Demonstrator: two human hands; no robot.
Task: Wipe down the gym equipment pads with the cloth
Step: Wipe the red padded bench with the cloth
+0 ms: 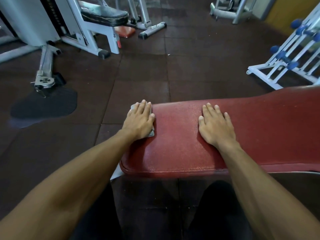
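Cloth (151, 134): under my flat left hand (141, 119), at the left end of the red bench pad (176, 135).
Right hand (215, 126): flat on the pad, holding nothing.
Progress: this pad mid-wipe, I judge; black seat pad (105, 15) looks dusty, undone.

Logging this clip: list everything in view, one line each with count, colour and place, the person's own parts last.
bench pad: one, red, front centre, running off to the right
cloth: one, grey, at the pad's left end, mostly hidden under the left hand
weight machine: one, white frame, far left
machine seat: one, black, worn, far left of centre
dumbbell rack: one, white with blue dumbbells, count unclear, right edge
floor: dark brown tiles; a dark patch lies at left
left hand: fingers straight, presses the cloth
right hand: flat on the pad, holds nothing
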